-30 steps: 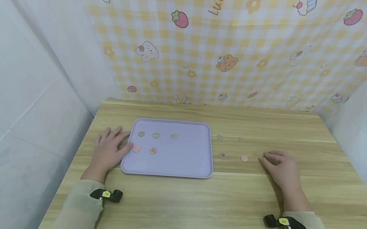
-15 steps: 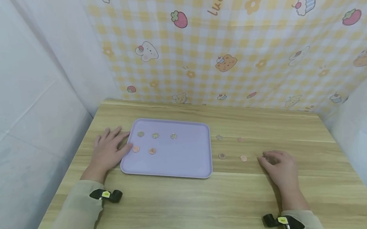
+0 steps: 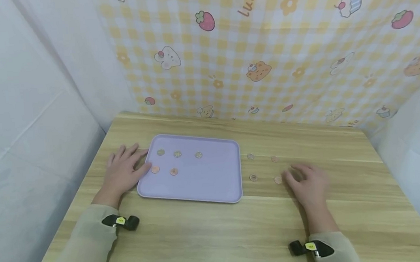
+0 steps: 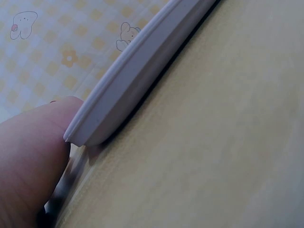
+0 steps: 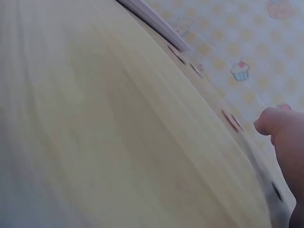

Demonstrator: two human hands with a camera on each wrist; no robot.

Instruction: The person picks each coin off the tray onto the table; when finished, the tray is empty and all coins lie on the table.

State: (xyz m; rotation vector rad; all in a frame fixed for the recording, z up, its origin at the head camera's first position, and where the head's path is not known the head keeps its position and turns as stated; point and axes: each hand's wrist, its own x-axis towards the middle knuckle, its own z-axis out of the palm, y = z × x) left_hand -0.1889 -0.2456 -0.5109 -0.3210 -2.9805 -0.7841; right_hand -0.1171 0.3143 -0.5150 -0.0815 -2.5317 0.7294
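Observation:
The left hand [image 3: 122, 172] lies at the lilac tray's [image 3: 206, 184] left side, fingers spread on the table, thumb over the rim; in the left wrist view the thumb [image 4: 38, 152] touches the tray corner [image 4: 114, 90]. On the tray are three silvery coins [image 3: 177, 154] and two coppery ones [image 3: 174, 171]. Beside a coppery coin [image 3: 277, 180], the right hand [image 3: 310, 185] hovers blurred, fingers bent and slightly apart, with nothing visible between them. The right wrist view shows its thumb [image 5: 270, 121] near coins [image 5: 228, 119], and another coin [image 5: 277, 191] below the hand.
Between tray and right hand lie more coins: one silvery [image 3: 251, 156], one darker [image 3: 253, 178] and one coppery [image 3: 274, 159]. A yellow checked cloth [image 3: 226, 56] hangs behind the wooden table [image 3: 210, 240]. White sheets [image 3: 30, 119] hang at both sides.
The right hand has moved left, up to the nearest coppery coin, and its fingers have parted slightly. The left hand, the tray and the visible coins have kept their places.

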